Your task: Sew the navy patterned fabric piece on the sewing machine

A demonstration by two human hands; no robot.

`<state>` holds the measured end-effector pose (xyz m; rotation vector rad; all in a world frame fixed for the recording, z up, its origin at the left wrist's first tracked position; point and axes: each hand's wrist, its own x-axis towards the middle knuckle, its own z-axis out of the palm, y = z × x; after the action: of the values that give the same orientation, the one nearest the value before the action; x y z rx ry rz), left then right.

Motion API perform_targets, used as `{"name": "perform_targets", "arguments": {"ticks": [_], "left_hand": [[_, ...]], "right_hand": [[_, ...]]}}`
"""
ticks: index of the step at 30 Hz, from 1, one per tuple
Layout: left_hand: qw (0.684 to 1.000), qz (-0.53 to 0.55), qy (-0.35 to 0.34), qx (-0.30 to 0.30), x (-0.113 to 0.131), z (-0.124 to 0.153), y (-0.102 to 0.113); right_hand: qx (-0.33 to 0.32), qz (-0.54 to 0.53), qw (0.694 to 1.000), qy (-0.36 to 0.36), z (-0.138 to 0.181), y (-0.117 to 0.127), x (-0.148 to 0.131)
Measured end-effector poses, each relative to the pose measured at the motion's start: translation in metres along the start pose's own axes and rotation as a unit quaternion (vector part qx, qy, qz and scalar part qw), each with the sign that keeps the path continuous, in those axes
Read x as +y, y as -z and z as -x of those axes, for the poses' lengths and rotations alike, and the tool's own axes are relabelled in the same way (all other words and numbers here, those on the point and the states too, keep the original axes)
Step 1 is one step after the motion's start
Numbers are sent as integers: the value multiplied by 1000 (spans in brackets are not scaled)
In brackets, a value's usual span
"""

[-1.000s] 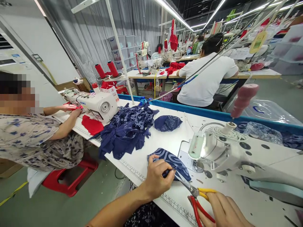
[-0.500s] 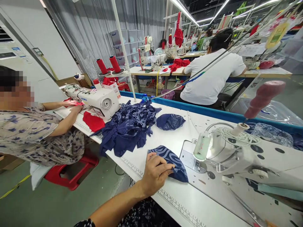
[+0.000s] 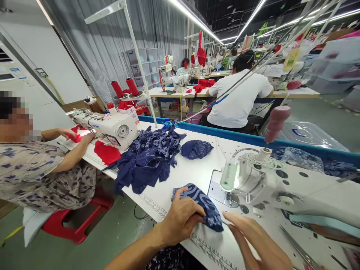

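Navy swirl-printed fabric piece (image 3: 206, 207), folded, pinched by left hand (image 3: 180, 219); right hand (image 3: 257, 242) open, empty

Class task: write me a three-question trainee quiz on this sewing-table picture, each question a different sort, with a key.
1. True or false: the left hand presses on the patterned blue fabric piece.
2. The right hand is: A) gripping scissors, B) open with nothing in it, C) on the sewing machine.
3. Fill in: the person in the floral top at the left works on ___ fabric.

Key
1. True.
2. B; the scissors lie on the table to its right.
3. Red.
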<state>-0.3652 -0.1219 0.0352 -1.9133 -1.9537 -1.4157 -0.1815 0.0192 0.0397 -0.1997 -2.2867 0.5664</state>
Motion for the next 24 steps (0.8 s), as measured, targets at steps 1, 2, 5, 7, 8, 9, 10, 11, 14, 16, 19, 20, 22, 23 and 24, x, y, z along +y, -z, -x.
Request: {"name": "perform_targets", "arguments": {"ticks": [1, 2, 5, 7, 8, 9, 10, 11, 14, 16, 19, 20, 22, 23, 24], "left_hand": [[1000, 4, 4, -4, 1, 0, 1], [1000, 8, 10, -7, 2, 0, 2], [999, 22, 37, -4, 1, 3, 3], [998, 29, 52, -3, -2, 7, 1], [998, 32, 57, -4, -4, 9, 0], [997, 35, 63, -4, -5, 10, -2], [997, 39, 71, -5, -6, 11, -4], [996, 43, 80, -5, -6, 12, -5], [992, 62, 108, -18, -4, 9, -5], [989, 79, 121, -37, 0, 5, -3], [986, 99, 124, -49, 5, 0, -1], [987, 101, 121, -44, 6, 0, -1], [989, 97, 111, -25, 7, 0, -3], [990, 94, 106, -13, 7, 1, -4], [990, 95, 102, -1, 6, 3, -5]], "right_hand": [[-21, -51, 998, -13, -9, -7, -3], [-49, -103, 993, -27, -17, -12, -5], [-128, -197, 970, -59, -28, -23, -10], [-147, -216, 962, -76, -26, -26, -9], [-153, -219, 960, -89, -24, -27, -8], [-153, -221, 957, -104, -21, -27, -6], [-156, -224, 954, -121, -19, -27, -5], [-160, -225, 951, -140, -18, -27, -5], [-179, -228, 938, -189, -18, -25, -7], [-186, -216, 935, -211, -20, -23, -13], [-172, -166, 944, -229, -22, -21, -20], [-164, -146, 949, -227, -22, -21, -21], [-151, -116, 959, -209, -21, -22, -20], [-146, -110, 964, -194, -20, -23, -19], [-144, -111, 968, -175, -20, -25, -18]]}}
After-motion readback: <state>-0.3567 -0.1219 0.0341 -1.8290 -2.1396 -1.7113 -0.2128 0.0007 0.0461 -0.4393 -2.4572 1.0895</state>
